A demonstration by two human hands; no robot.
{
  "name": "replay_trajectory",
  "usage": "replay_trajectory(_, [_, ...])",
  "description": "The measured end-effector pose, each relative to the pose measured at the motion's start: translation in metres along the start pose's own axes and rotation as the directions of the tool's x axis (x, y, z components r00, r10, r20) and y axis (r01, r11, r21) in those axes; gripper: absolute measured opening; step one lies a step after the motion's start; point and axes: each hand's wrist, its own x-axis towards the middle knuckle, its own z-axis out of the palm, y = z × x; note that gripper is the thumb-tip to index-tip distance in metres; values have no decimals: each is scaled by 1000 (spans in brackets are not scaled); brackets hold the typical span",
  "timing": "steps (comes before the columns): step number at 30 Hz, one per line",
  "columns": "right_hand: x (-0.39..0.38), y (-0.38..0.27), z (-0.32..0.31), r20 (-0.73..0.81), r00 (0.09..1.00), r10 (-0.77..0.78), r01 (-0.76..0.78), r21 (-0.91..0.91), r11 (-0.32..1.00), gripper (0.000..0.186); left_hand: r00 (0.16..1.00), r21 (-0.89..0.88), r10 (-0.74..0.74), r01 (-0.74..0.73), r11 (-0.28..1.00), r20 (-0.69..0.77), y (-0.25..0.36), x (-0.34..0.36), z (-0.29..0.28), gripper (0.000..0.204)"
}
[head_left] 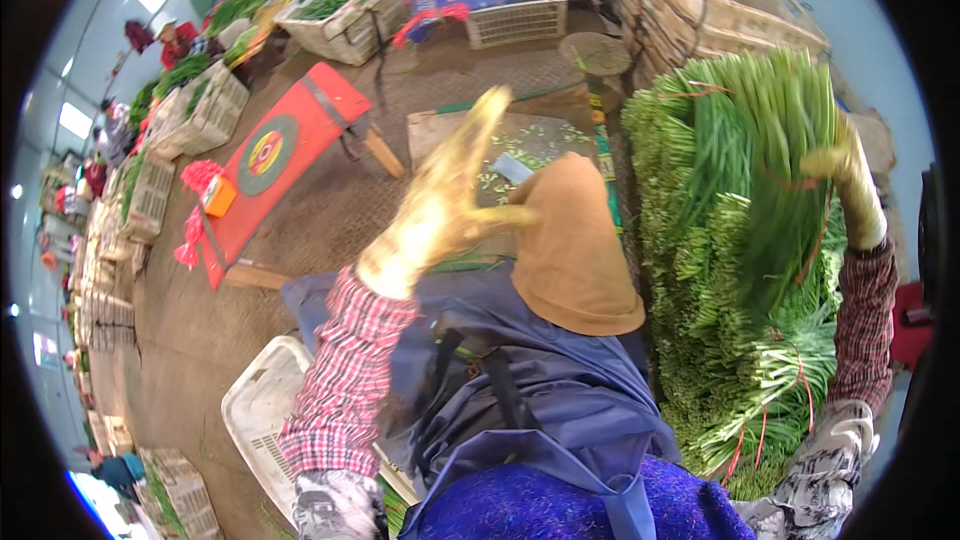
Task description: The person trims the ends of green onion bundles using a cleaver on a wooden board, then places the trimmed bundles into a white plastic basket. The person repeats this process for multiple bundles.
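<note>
My left hand (445, 200), in a yellowish glove, hangs over my lap with its fingers spread and nothing in them. It is nearest to the brown cloth cover (575, 250) on my knee. At the right, my right hand (848, 175), gloved alike, is closed at the side of a bunch of long green stalks (775, 130), its fingers partly hidden. That bunch is on top of a tall pile of green stalk bunches (690, 340), some tied with red bands. Scattered green trimmings and a pale blue flat piece (513, 169) lie on the mat (440, 140) ahead.
A red bench (290, 165) stands at left, bearing an orange box (219, 196) and red ties (203, 176). White crates of greens (345, 15) stand beyond. Stacked crates (690, 10) are at far right. A white crate (262, 390) sits beside my left side. Other people work at far left.
</note>
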Motion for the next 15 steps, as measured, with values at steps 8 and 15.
replay_trajectory(8, [224, -45, 296, 414, 864, -287, 191, 259, 947, 55, 789, -830, -294, -440, 343, -539, -17, 31, -102, 62])
replay_trajectory(15, [216, 67, 521, 707, 699, -107, -120, 264, 957, 47, 223, -528, -486, -488, 694, -845, -132, -118, -136, 52])
